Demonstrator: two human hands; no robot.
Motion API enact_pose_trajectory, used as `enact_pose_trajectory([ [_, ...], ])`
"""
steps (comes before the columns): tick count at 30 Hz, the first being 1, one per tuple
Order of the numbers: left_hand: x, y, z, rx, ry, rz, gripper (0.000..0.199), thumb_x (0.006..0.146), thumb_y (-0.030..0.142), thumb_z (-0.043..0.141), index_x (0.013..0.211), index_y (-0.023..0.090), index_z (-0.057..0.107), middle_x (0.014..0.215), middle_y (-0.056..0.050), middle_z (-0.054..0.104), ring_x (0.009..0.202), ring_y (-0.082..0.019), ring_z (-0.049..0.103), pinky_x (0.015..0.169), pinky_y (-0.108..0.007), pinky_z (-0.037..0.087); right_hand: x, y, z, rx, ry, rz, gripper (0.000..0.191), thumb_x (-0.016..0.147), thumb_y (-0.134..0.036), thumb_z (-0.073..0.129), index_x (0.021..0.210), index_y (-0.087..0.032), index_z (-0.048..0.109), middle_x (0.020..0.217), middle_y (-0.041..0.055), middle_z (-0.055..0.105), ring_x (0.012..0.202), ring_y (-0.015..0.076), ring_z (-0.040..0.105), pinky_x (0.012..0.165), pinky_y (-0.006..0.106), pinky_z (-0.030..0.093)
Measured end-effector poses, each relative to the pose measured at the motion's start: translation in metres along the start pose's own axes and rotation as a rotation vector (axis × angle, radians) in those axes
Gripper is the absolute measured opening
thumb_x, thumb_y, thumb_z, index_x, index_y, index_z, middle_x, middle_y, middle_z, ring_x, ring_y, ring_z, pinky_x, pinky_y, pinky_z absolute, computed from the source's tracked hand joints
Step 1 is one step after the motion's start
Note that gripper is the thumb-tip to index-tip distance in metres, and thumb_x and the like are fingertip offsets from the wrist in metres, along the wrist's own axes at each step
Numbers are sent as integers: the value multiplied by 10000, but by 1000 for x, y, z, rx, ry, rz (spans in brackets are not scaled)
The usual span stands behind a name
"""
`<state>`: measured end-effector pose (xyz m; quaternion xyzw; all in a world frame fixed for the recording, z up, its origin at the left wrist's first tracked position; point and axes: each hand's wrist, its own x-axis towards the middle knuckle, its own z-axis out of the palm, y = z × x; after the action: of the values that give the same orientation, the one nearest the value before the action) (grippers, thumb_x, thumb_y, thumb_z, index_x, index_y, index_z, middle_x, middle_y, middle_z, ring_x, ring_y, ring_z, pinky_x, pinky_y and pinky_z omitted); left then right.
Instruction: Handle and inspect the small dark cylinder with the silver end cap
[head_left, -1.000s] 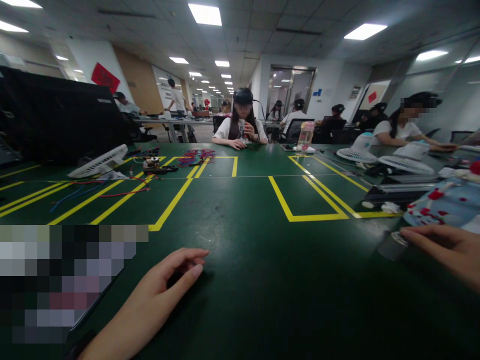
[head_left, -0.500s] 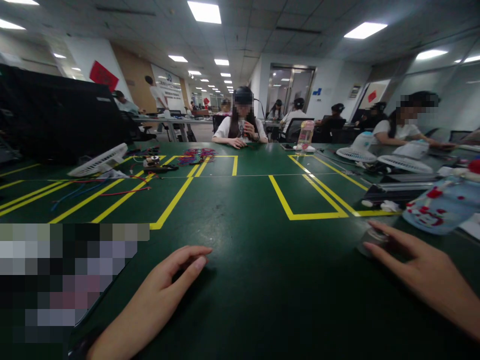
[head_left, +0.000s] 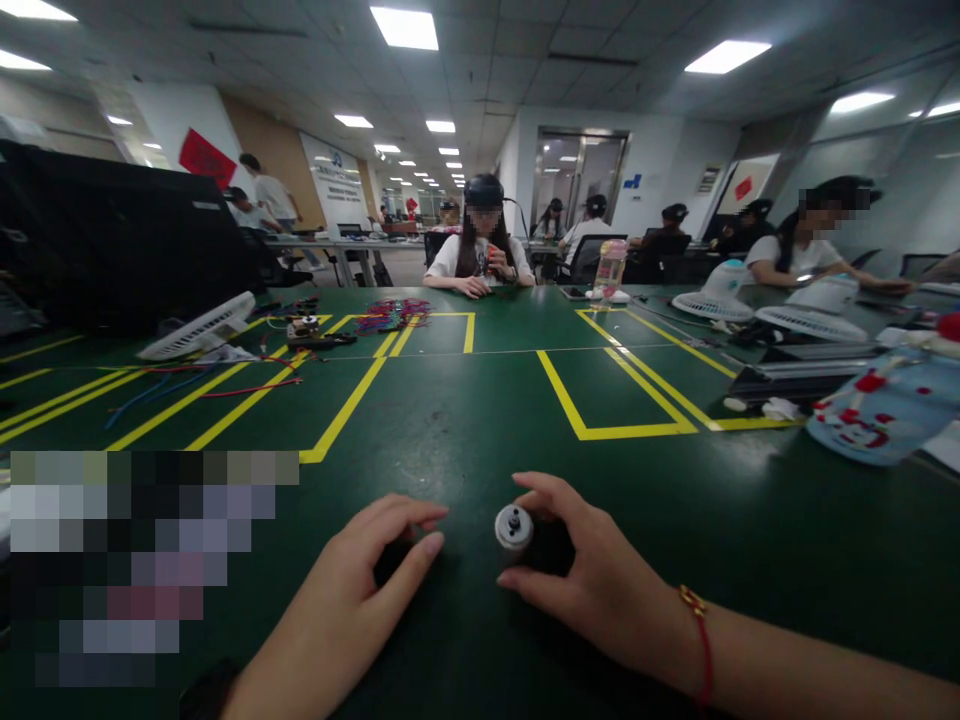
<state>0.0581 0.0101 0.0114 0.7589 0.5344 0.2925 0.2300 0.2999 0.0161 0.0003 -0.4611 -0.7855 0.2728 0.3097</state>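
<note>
A small silver cylindrical motor stands upright on the green table, its short shaft pointing up. My right hand curves around it from the right, thumb at its near side and fingers at its far side; the index finger is lifted a little off it. To the left, my left hand rests over the table, empty, with fingers bent and the thumb apart from them. A gap separates its fingertips from the motor.
Yellow tape lines mark the green tabletop. At right stand a blue patterned jug and white fans. Bundled wires, loose wires and a black case lie left. A person sits opposite.
My right hand has come in from the far right to the middle, bringing the motor with it. My left hand has shifted slightly to the right.
</note>
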Motion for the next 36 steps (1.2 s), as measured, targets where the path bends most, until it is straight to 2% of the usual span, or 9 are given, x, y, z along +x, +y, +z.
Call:
enact_pose_trajectory([
  [5,18,44,13,-9,-11,158,178,897,320,528,983,280,678,991,-25,660,925,-224,603,830,-361,485,0,3,1,72,-6,27,519,734,-283,699,1188,-226,455,1065,28,579,960,153,553,851,316,464],
  [9,28,56,15,-44,-11,186,160,890,285,547,852,262,701,902,-12,650,842,-196,601,747,-324,484,2,-1,-1,87,-23,-11,459,752,-268,678,1161,-224,473,1069,19,571,955,141,545,837,290,458],
  [13,28,49,12,-80,23,156,174,904,295,536,880,264,705,913,-9,645,866,-191,598,778,-325,479,0,-2,-10,74,-53,-28,363,773,-200,619,1114,-238,501,1039,-8,572,919,113,544,817,257,451],
  [19,26,27,27,65,-129,134,143,847,277,622,894,309,753,919,-12,686,884,-227,596,804,-383,472,0,-3,-12,55,-32,-31,351,746,-155,601,1082,-207,516,1006,8,578,893,114,548,801,245,456],
  [23,24,22,26,44,-139,114,205,852,313,619,1032,319,715,1003,-10,677,945,-226,594,851,-370,471,-3,3,-20,-5,17,-44,394,759,-192,611,1133,-235,492,1039,0,580,918,111,562,820,232,473],
  [28,7,-3,-2,-18,-65,-23,246,888,383,549,1090,309,668,1053,-7,652,942,-211,611,813,-317,493,-36,57,-90,-285,268,96,467,785,-411,626,1187,-234,466,1110,48,578,966,176,595,818,300,522],
  [31,-6,-24,-16,-35,-18,-156,282,878,439,546,1102,302,649,1043,-1,664,939,-223,623,783,-309,499,-70,102,-147,-451,415,348,549,753,-532,634,1177,-217,485,1066,97,601,888,217,631,687,295,547],
  [34,-12,-31,-20,-81,-1,-228,272,877,460,537,1064,301,653,1017,8,684,956,-229,632,802,-311,494,-98,132,-186,-551,422,571,511,802,-558,564,1173,-213,491,1027,121,613,818,210,646,623,263,529],
  [36,-12,-28,-20,-100,2,-239,251,877,459,537,1031,303,658,1017,11,688,975,-232,631,817,-313,487,-108,140,-195,-633,423,570,518,821,-570,522,1179,-198,486,1039,142,603,819,224,643,621,285,517],
])
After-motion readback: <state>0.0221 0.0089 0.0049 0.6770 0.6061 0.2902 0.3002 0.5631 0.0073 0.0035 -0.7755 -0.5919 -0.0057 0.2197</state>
